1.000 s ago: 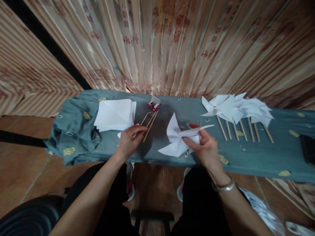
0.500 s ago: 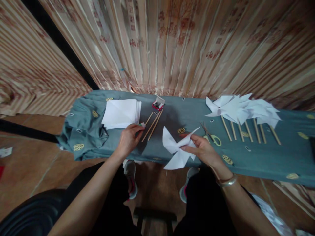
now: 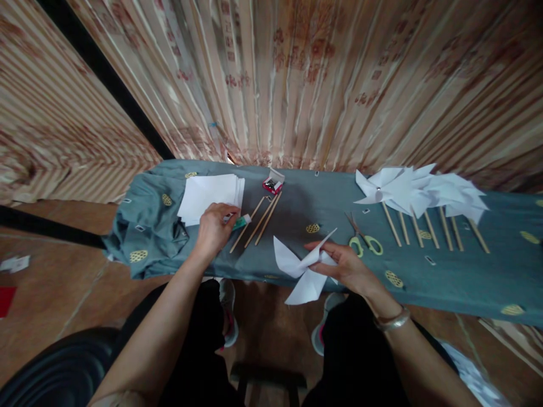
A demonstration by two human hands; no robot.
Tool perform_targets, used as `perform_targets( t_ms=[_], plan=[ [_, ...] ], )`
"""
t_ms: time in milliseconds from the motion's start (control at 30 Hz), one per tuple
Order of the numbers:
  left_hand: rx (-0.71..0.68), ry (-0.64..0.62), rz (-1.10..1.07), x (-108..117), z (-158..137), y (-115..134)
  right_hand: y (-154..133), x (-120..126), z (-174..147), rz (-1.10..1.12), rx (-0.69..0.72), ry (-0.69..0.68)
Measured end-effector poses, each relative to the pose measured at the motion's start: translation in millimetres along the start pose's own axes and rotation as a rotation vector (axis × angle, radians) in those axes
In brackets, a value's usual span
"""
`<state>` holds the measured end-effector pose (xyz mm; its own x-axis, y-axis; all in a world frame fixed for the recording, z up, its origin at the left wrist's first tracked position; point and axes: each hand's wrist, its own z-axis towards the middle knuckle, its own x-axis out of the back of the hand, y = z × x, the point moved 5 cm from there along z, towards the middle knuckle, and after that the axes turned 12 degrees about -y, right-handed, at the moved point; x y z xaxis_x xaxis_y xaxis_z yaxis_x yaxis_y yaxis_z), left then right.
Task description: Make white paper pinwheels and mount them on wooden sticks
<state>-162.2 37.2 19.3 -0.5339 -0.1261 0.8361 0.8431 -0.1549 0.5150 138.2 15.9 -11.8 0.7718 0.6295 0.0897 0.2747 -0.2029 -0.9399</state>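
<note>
The fingers of my left hand are bent around the near end of a small green tube with a white cap. That tube lies across one of three wooden sticks, beside a stack of white paper. A white paper pinwheel with folded blades is gripped near its centre by my right hand, thumb in front and fingers behind. It is held over the table's front edge. Scissors with light green handles lie just beyond my right hand.
A small open red box with dark bits inside stands behind the sticks. Several finished pinwheels on sticks lie at the back right. The green tablecloth is bunched at the left end. A curtain hangs behind.
My left hand has slid back to the left, and more of the green tube shows past its fingers. The pinwheel in my right hand has dropped slightly and tilted.
</note>
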Motion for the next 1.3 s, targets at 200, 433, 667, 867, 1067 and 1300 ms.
perform_targets(
  t_ms=[200, 433, 667, 867, 1067, 1300],
  plan=[
    [0.125, 0.07, 0.064, 28.9, -7.4, -38.7, -1.1, 3.8, -3.7, -0.004, 0.019, 0.018],
    [0.104, -0.012, 0.107, 13.8, -9.5, -70.9, 0.5, 6.7, -3.5, 0.009, 0.016, 0.044],
    [0.104, 0.001, 0.057, 6.4, -5.6, -63.5, -3.0, 4.1, -0.8, -0.001, 0.023, 0.056],
    [-0.092, 0.004, 0.014, -13.5, 0.4, -8.3, -4.0, 2.0, -0.3, -0.031, 0.019, 0.053],
    [-0.246, -0.179, 0.099, -62.3, 10.1, 43.7, -3.4, -5.9, 0.2, -0.052, -0.012, 0.025],
    [-0.214, -0.243, 0.259, -88.4, 37.0, 57.5, -9.3, -9.8, -2.2, -0.087, -0.041, -0.005]
  ],
)
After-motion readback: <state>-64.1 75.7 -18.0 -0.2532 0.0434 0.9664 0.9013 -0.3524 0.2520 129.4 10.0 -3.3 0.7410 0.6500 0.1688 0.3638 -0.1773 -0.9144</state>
